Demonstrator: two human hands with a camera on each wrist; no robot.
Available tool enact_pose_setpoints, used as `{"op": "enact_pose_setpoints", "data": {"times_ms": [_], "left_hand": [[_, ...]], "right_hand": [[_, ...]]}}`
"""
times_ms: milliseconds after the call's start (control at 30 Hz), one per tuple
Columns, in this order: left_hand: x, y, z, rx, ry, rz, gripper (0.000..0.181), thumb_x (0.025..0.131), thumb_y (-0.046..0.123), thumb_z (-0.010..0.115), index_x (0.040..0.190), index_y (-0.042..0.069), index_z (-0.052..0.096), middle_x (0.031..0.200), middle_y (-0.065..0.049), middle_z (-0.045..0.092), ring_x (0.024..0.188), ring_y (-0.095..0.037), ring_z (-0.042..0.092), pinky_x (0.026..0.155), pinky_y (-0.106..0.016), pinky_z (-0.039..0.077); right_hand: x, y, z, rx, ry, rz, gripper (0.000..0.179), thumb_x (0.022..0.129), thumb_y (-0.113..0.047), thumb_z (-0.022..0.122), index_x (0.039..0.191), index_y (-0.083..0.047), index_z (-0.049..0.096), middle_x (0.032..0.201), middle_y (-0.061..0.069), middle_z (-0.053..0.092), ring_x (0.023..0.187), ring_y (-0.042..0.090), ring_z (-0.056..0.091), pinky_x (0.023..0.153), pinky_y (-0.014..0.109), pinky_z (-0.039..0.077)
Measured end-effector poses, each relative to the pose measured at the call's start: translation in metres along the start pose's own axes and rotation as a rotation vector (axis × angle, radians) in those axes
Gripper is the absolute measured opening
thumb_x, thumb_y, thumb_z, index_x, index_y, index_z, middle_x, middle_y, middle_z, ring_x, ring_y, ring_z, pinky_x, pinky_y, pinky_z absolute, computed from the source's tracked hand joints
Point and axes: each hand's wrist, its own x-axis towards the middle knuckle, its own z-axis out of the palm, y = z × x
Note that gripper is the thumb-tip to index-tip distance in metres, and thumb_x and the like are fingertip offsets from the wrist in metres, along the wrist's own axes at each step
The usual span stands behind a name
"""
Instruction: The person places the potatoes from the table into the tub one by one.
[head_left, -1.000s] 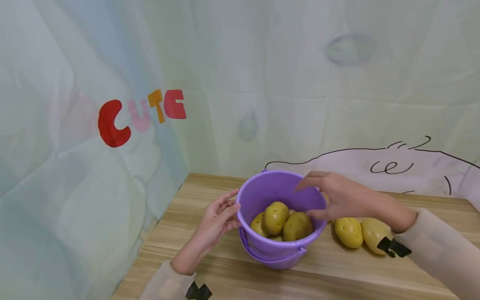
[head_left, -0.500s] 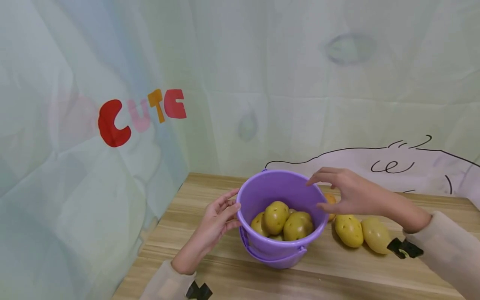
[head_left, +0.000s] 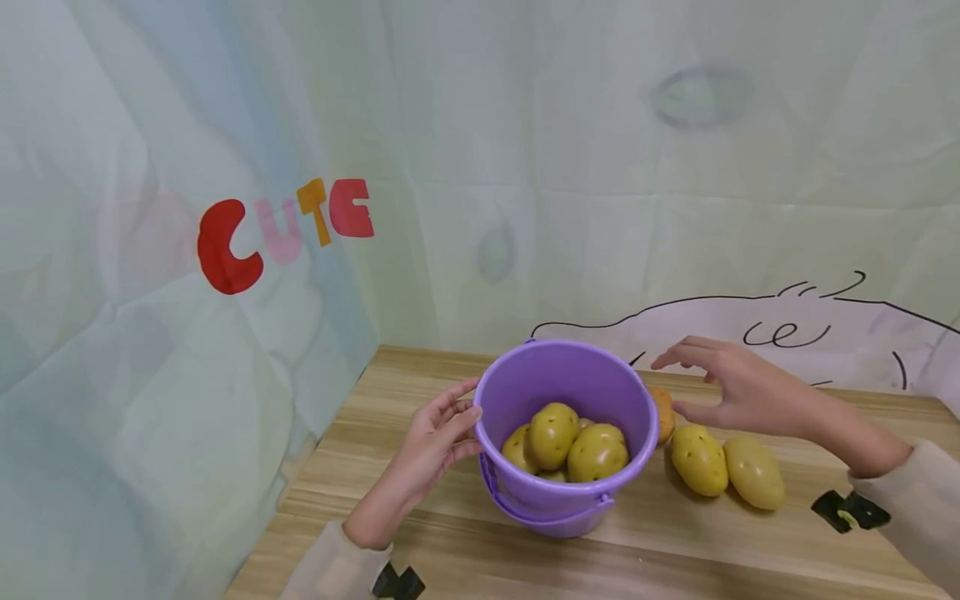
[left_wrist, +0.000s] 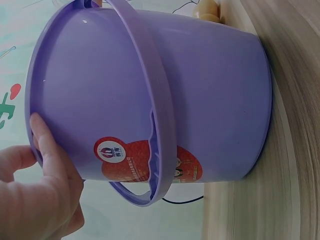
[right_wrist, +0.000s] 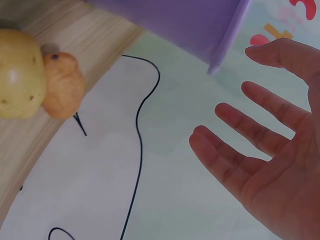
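A purple bucket (head_left: 570, 508) stands upright on the wooden table, with several yellow potatoes (head_left: 553, 436) at its bottom. My left hand (head_left: 429, 442) holds the bucket's left rim; in the left wrist view its fingertips touch the bucket wall by the rim. My right hand (head_left: 738, 387) is to the right of the bucket, fingers spread and loosely bent, with nothing in them. Just below it are an orange, lumpy item (head_left: 662, 414), partly hidden by the bucket, and two more potatoes (head_left: 699, 461) lying side by side on the table.
The bucket's handle (left_wrist: 160, 100) hangs down over its side, near a red sticker (left_wrist: 127, 160). Printed cloth walls (head_left: 457, 183) rise behind and at the left of the wooden table (head_left: 420, 546).
My right hand has moved from over the bucket's rim to the right, away from the bucket, baring the orange item and the potatoes beside it. The left hand has stayed on the rim.
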Motion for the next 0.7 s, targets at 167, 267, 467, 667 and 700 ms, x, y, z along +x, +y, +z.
{"op": "enact_pose_setpoints", "data": {"times_ms": [167, 267, 467, 667, 700], "left_hand": [[-0.001, 0.000, 0.000, 0.006, 0.004, -0.002, 0.052, 0.102, 0.006, 0.053, 0.151, -0.001, 0.036, 0.118, -0.016, 0.051, 0.091, -0.017, 0.062, 0.082, -0.028, 0.061], [0.000, 0.000, 0.000, 0.010, 0.008, -0.003, 0.052, 0.102, 0.007, 0.053, 0.150, -0.001, 0.036, 0.118, -0.017, 0.051, 0.090, -0.016, 0.061, 0.082, -0.028, 0.061], [0.000, 0.000, 0.000, 0.013, 0.011, -0.002, 0.051, 0.102, 0.007, 0.053, 0.150, 0.000, 0.036, 0.118, -0.017, 0.050, 0.091, -0.017, 0.061, 0.082, -0.028, 0.061], [-0.001, 0.001, 0.000, 0.011, 0.013, -0.006, 0.052, 0.102, 0.007, 0.054, 0.150, 0.000, 0.036, 0.118, -0.017, 0.050, 0.092, -0.018, 0.062, 0.081, -0.027, 0.061], [-0.001, 0.001, 0.000, 0.009, 0.012, -0.006, 0.052, 0.102, 0.007, 0.054, 0.150, 0.000, 0.036, 0.118, -0.017, 0.051, 0.092, -0.018, 0.062, 0.081, -0.027, 0.061]], "right_hand": [[-0.014, 0.009, 0.001, -0.017, -0.004, 0.027, 0.040, 0.077, -0.014, 0.082, 0.114, -0.014, 0.067, 0.114, -0.001, 0.065, 0.095, 0.017, 0.061, 0.064, 0.026, 0.058], [-0.021, 0.013, 0.001, -0.025, -0.010, 0.041, 0.040, 0.077, -0.014, 0.082, 0.114, -0.014, 0.067, 0.113, 0.001, 0.066, 0.094, 0.017, 0.062, 0.062, 0.024, 0.057], [-0.033, 0.022, 0.003, -0.028, -0.023, 0.083, 0.041, 0.078, -0.017, 0.084, 0.115, -0.014, 0.067, 0.115, 0.001, 0.065, 0.093, 0.017, 0.064, 0.062, 0.022, 0.057], [-0.046, 0.032, 0.006, -0.034, -0.034, 0.127, 0.043, 0.076, -0.021, 0.086, 0.115, -0.014, 0.067, 0.114, 0.000, 0.065, 0.093, 0.016, 0.063, 0.059, 0.022, 0.055], [-0.048, 0.033, 0.006, -0.034, -0.039, 0.139, 0.043, 0.077, -0.021, 0.086, 0.115, -0.015, 0.068, 0.114, 0.000, 0.065, 0.093, 0.017, 0.063, 0.059, 0.022, 0.055]]}}
